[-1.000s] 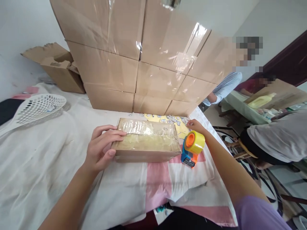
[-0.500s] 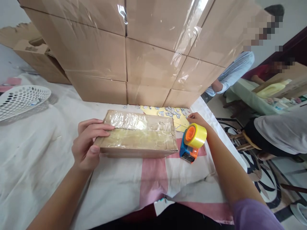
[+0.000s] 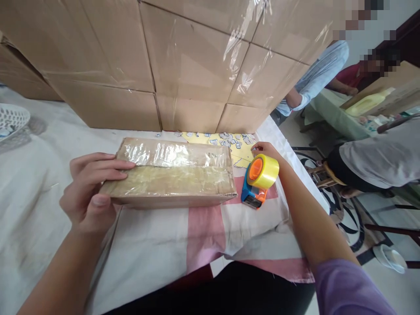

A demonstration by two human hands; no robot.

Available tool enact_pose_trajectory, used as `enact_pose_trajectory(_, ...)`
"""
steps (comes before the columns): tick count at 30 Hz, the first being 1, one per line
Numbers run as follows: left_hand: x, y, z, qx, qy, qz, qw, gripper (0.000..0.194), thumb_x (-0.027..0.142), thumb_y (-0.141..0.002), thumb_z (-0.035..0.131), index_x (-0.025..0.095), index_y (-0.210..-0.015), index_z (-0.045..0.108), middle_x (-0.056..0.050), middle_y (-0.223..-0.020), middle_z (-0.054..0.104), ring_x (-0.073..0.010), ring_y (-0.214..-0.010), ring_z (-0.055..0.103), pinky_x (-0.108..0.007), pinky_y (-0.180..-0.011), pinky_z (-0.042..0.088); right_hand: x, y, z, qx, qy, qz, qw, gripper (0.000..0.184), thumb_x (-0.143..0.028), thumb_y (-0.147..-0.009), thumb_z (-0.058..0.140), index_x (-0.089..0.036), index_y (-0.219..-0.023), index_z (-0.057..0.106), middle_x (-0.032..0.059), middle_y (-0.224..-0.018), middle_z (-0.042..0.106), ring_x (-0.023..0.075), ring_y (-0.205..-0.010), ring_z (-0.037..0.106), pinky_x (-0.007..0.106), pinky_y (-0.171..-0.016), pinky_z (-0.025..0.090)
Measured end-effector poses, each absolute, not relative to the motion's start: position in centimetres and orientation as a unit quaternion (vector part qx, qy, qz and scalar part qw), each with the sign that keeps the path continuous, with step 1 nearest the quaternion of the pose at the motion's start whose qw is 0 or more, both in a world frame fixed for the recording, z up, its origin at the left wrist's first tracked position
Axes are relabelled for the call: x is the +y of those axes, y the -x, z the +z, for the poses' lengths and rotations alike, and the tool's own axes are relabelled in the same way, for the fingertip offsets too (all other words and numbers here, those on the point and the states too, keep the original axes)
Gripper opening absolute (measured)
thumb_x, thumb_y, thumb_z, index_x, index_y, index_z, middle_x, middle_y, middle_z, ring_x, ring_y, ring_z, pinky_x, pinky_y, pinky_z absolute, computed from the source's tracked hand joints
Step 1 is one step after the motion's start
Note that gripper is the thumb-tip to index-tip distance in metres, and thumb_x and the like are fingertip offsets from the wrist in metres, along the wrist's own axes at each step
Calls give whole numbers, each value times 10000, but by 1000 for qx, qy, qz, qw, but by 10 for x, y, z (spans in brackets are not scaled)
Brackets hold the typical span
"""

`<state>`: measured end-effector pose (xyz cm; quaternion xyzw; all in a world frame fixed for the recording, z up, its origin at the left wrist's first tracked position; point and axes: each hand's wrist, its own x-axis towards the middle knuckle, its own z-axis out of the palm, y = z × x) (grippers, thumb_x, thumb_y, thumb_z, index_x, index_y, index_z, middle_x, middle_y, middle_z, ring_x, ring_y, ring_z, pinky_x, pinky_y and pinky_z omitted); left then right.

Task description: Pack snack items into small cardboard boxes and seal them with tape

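My left hand (image 3: 93,188) grips the left end of a taped cardboard box (image 3: 173,177), fingers on its top and thumb at the near side. Shiny clear tape runs along the top of that box. At the right, my right hand (image 3: 266,151) has its fingertips pinched together over the edge of a yellow sheet (image 3: 241,152). Small grey-white paper pieces (image 3: 226,140) are scattered on the sheet; whether one is between my fingers is too small to tell. Just in front of my right forearm stands a tape dispenser (image 3: 254,197) with a yellow tape roll (image 3: 267,171).
A stack of taped cartons (image 3: 197,65) rises behind the box. A white perforated basket (image 3: 13,118) sits at the left on the pale tablecloth (image 3: 157,236). Beyond the table's right edge are a person in a blue shirt (image 3: 323,65), other people and a stool (image 3: 328,175).
The view has shifted, and the taped box with my left hand on it appears further left and nearer. My right hand stays by the yellow sheet, fingers still pinched.
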<state>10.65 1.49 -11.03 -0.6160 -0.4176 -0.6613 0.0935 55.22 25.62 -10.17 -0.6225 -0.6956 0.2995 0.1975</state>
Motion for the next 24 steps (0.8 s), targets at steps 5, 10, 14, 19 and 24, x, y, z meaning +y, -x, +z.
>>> enact_pose_trajectory(5, 14, -109, -110, -421, 611, -664, 91, 391, 499, -966, 462, 201, -883, 700, -99, -884, 751, -324, -1004, 638, -590, -951, 472, 254, -550, -101, -694, 623, 282, 226, 173, -261, -698, 664, -140, -819, 691, 14, -657, 619, 145, -624, 536, 275, -599, 401)
enact_pose_trajectory(10, 18, -112, -113, -423, 581, -689, 100, 415, 518, -945, 448, 206, -829, 698, -81, -854, 753, -312, -938, 654, -580, -938, 476, 265, -550, -97, -757, 568, 254, 197, 294, -343, -756, 708, -134, -953, 772, 72, -832, 686, 182, -736, 584, 325, -728, 474)
enact_pose_trajectory(14, 20, -114, -114, -427, 568, -695, 113, 425, 531, -933, 447, 212, -790, 688, -73, -792, 734, -298, -872, 659, -580, -919, 484, 279, -541, -93, -838, 482, 189, 173, 414, -387, -754, 776, -199, -1122, 794, 113, -1068, 624, 240, -934, 601, 398, -922, 487)
enact_pose_trajectory(19, 23, -115, -115, -423, 558, -699, 143, 447, 526, -954, 448, 189, -787, 690, -78, -705, 681, -284, -778, 673, -582, -876, 499, 287, -525, -99, -859, 444, 233, 103, 483, -348, -739, 824, -274, -1212, 758, 107, -1173, 563, 308, -1162, 548, 487, -1087, 429)
enact_pose_trajectory(24, 29, -112, -117, -390, 558, -714, 163, 471, 489, -966, 406, 173, -719, 654, -83, -686, 676, -255, -718, 677, -565, -871, 511, 290, -524, -106, -849, 446, 229, 165, 245, -367, -796, 774, -240, -1000, 823, 108, -1142, 586, 294, -1110, 577, 486, -1056, 455)
